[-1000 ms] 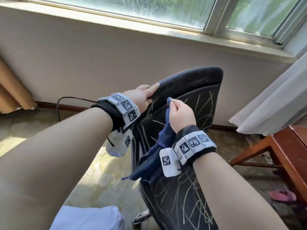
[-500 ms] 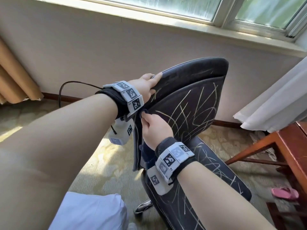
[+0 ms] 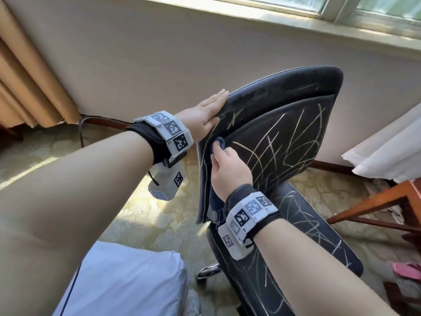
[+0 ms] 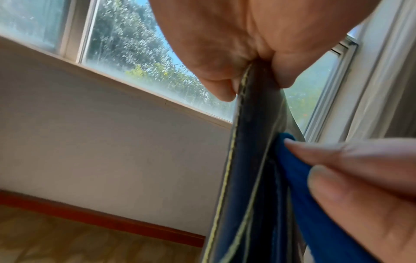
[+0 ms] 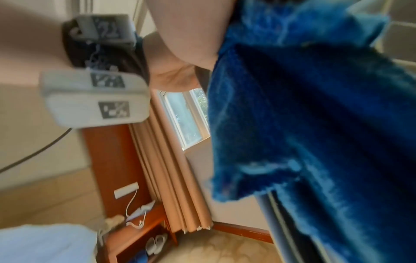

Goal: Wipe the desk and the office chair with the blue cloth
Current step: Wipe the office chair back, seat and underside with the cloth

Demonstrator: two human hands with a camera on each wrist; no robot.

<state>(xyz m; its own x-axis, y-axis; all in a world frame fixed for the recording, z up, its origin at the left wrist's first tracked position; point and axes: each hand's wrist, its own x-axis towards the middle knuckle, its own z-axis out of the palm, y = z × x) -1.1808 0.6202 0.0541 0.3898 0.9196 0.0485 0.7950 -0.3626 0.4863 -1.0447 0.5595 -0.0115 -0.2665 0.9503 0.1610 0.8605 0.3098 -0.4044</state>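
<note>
head view: the left hand (image 3: 205, 115) lies with fingers straight along the top left corner of the office chair (image 3: 284, 124) backrest, steadying it, while the right hand (image 3: 230, 172) pinches the blue cloth (image 3: 219, 142) against the backrest's left edge, the rest of the cloth hanging below the wrist. the backrest and seat are covered in pale scratch-like marks. left wrist view: the palm and thumb (image 4: 281, 78) clamp the chair's edge, and the right fingertips (image 4: 315, 151) press the cloth onto that edge. right wrist view: the cloth (image 5: 315, 124) fills the frame, blurred. to do this well, i'd keep the left hand braced and run the cloth firmly down the edge, then across the front.
</note>
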